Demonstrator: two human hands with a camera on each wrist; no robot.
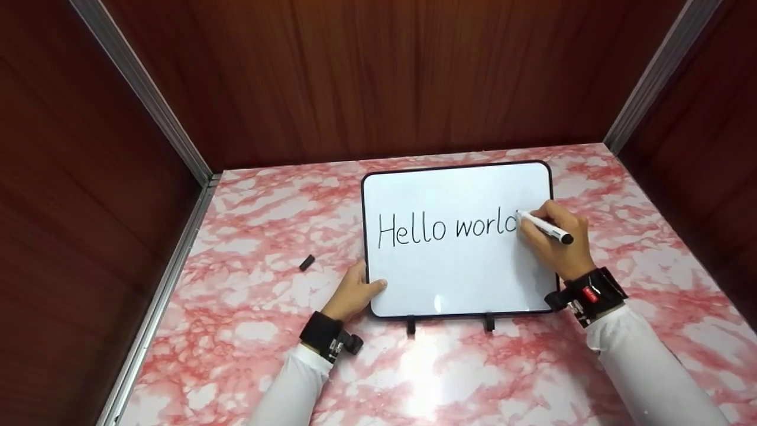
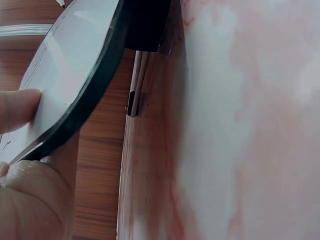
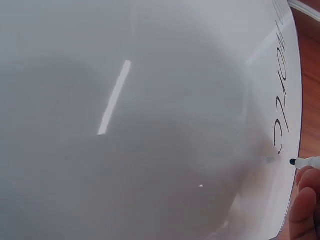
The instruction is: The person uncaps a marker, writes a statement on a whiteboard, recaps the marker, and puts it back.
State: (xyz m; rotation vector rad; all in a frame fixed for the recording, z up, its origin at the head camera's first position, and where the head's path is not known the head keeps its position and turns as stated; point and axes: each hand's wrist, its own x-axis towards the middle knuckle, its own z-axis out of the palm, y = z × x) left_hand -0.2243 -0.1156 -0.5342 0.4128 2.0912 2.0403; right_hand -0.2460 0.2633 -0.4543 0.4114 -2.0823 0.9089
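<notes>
A white whiteboard (image 1: 461, 278) with a dark rim stands tilted on small black feet, bearing the handwritten words "Hello worl" and a rounded stroke after them. My left hand (image 1: 352, 293) grips its lower left edge, thumb (image 2: 20, 107) on the white face; the other fingers are mostly hidden behind the board. In my right hand (image 1: 559, 236) a white marker (image 1: 547, 228) with a black end is pinched near the tip. In the right wrist view the marker's black tip (image 3: 293, 162) sits beside the rounded stroke, apart from its faint reflection on the board.
A small black marker cap (image 1: 307, 262) lies on the red-and-white marbled table (image 1: 248, 331), left of the board. Dark wood-grain panels (image 1: 378, 77) rise behind and on both sides, with metal strips (image 1: 148, 89) at the corners.
</notes>
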